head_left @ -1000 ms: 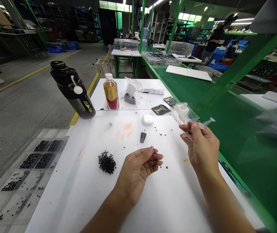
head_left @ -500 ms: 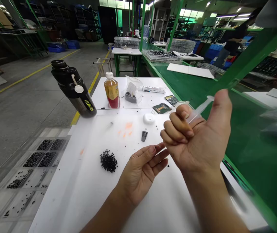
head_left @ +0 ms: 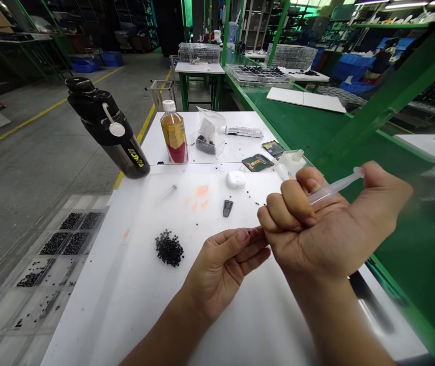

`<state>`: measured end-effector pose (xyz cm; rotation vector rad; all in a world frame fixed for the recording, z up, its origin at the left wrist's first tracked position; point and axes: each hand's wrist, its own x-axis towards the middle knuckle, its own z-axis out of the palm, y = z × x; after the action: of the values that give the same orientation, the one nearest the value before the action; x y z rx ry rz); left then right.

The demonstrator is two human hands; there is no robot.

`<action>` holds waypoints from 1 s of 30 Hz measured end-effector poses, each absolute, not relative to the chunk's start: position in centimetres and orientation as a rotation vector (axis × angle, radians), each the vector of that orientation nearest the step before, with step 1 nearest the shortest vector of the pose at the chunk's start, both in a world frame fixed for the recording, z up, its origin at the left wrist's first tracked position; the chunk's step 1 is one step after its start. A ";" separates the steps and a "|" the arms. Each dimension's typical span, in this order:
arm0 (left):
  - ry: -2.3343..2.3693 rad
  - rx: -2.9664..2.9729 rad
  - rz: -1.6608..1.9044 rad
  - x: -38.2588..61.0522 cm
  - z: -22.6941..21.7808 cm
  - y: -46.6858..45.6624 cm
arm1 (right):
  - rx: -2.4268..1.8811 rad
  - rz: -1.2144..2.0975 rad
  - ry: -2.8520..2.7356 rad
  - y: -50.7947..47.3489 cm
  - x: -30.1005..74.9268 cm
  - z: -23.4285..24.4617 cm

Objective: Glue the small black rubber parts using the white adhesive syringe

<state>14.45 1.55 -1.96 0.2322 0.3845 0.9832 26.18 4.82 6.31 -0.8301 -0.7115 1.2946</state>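
Observation:
My right hand [head_left: 327, 229] is closed round a clear plastic syringe [head_left: 335, 186], thumb on the plunger end, its tip hidden behind the curled fingers. My left hand [head_left: 227, 264] lies palm up just left of it, thumb and forefinger pinched on a tiny dark part [head_left: 254, 232] I can barely make out. The two hands nearly touch above the white table [head_left: 125, 305]. A heap of small black parts [head_left: 169, 248] lies to the left of my left hand. A small dark clip-like piece [head_left: 227, 207] and a white earbud case [head_left: 235, 179] lie further back.
At the back of the table stand a black flask [head_left: 106, 129], a tea bottle [head_left: 173, 133], a clear bag in a small box [head_left: 207, 137], a white tube [head_left: 243, 131] and dark packets [head_left: 257, 162]. Trays of black parts [head_left: 60, 239] lie left. A green bench [head_left: 393, 203] runs along the right.
My right hand turned palm up with the syringe, rose, and came down close to my left hand. My left hand's fingers pinched together and shifted slightly right.

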 end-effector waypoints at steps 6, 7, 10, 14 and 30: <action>0.402 0.223 0.978 14.4 -2.0 1.5 | -0.740 1.322 -0.658 4.7 26.1 6.2; 0.406 0.222 0.979 14.4 -2.0 1.5 | -0.729 1.329 -0.626 4.7 26.1 6.3; 0.413 0.229 0.979 14.3 -2.0 1.5 | -0.732 1.322 -0.547 4.7 25.9 6.4; 0.400 0.232 0.977 14.4 -2.0 1.5 | -0.731 1.326 -0.513 4.7 25.6 6.5; 0.395 0.219 0.981 14.3 -2.0 1.5 | -0.772 1.336 -0.551 4.9 25.6 6.4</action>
<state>14.34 1.47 -2.01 0.2187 0.3955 0.9805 25.57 4.87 6.43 -0.7725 -0.5514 1.3356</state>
